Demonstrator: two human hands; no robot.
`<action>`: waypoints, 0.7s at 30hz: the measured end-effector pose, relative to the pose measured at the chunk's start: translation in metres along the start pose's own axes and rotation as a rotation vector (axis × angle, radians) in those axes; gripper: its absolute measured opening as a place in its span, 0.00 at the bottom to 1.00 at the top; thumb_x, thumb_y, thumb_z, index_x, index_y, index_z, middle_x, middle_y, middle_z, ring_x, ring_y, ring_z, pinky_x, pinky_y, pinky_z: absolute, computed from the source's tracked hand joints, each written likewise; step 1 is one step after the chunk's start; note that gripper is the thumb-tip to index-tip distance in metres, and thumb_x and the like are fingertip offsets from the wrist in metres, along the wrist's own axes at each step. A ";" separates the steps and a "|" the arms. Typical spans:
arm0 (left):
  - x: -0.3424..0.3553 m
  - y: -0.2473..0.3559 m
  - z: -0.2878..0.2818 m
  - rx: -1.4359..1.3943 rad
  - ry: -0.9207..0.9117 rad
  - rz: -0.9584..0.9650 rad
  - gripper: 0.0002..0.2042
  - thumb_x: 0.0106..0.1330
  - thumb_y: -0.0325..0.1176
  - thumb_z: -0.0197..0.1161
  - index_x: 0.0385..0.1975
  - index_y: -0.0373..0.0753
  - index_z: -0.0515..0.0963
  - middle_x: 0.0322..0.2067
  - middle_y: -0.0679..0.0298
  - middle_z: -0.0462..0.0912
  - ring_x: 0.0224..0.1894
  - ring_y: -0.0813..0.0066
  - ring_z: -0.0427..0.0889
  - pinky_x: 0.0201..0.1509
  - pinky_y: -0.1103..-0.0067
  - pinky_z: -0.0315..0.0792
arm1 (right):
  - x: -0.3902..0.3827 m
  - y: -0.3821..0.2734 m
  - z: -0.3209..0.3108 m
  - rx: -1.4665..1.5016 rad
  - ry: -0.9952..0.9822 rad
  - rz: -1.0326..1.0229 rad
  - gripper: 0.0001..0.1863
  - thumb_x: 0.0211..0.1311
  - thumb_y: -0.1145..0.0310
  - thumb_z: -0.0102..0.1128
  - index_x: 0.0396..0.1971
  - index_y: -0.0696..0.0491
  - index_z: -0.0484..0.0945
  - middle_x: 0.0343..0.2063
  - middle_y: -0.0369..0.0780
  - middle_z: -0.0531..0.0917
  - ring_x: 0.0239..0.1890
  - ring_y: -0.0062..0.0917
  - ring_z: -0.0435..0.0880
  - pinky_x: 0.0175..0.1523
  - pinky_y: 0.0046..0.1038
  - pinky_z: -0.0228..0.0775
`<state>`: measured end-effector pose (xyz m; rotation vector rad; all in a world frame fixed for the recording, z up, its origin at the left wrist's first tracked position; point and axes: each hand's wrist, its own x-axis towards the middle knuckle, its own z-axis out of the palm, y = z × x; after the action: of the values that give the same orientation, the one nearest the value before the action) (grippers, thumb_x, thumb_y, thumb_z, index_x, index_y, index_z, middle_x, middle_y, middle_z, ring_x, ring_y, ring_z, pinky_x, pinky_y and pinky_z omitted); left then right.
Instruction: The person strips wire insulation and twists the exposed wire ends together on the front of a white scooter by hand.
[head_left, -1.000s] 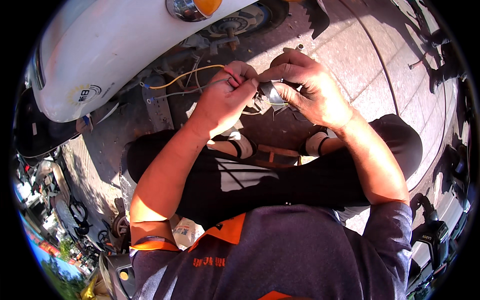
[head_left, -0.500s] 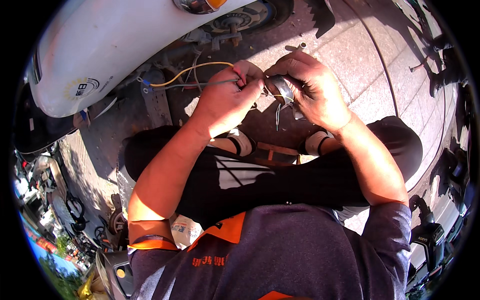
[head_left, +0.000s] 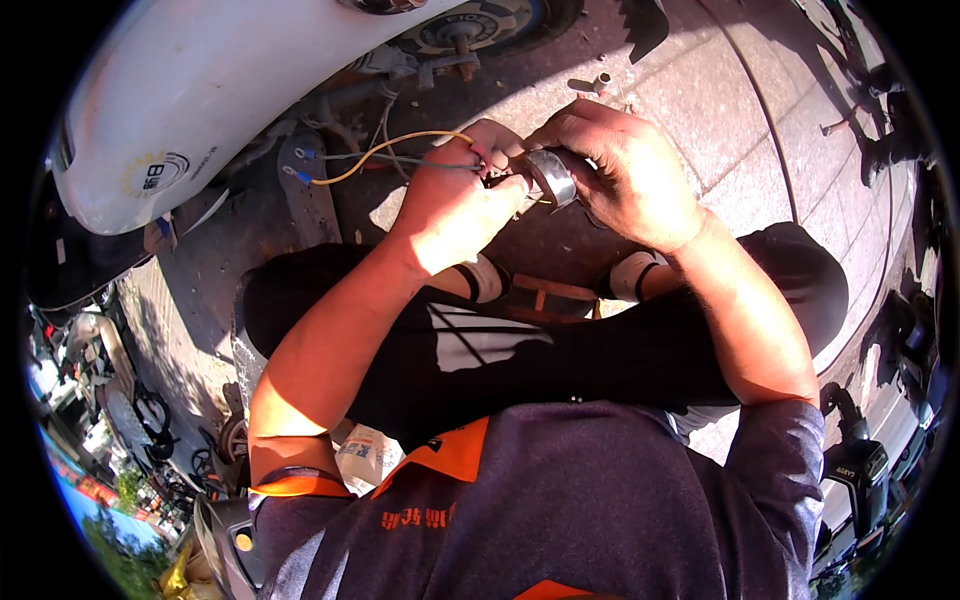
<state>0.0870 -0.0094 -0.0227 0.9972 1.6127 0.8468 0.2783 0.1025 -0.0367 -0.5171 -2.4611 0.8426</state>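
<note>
Thumb and fingers of my left hand (head_left: 445,210) are closed on a bundle of wires. Out of its left side run a yellow wire (head_left: 372,153) and a grey-green wire (head_left: 425,160), with blue ring terminals (head_left: 297,174) at their free ends. A bit of red shows between the fingers. My right hand (head_left: 640,180) grips a roll of black electrical tape (head_left: 552,178) right beside the left fingertips. A short thin yellow wire end pokes out below the roll. The exact spot where tape and wires meet is hidden by the fingers.
A white scooter body (head_left: 230,90) fills the upper left, with a wheel (head_left: 470,35) behind it. A small metal socket (head_left: 602,80) lies on the pavement past my right hand. A dark cable (head_left: 760,100) crosses the paving at right. Parked vehicles stand around the edges.
The tape roll has turned, so its shiny side shows more, and it sits close against the left fingers. The terminal ends of the wires have shifted slightly.
</note>
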 end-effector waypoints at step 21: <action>0.009 -0.021 0.007 0.442 0.125 0.479 0.05 0.72 0.28 0.63 0.41 0.35 0.78 0.34 0.56 0.81 0.36 0.59 0.82 0.43 0.71 0.76 | -0.001 0.018 0.012 1.091 -0.136 1.256 0.10 0.56 0.63 0.66 0.19 0.49 0.77 0.18 0.31 0.75 0.14 0.16 0.65 0.18 0.24 0.58</action>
<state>0.0887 -0.0094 -0.0462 1.7205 1.7351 0.8955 0.2760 0.1095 -0.0573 -1.5219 -1.1248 2.4369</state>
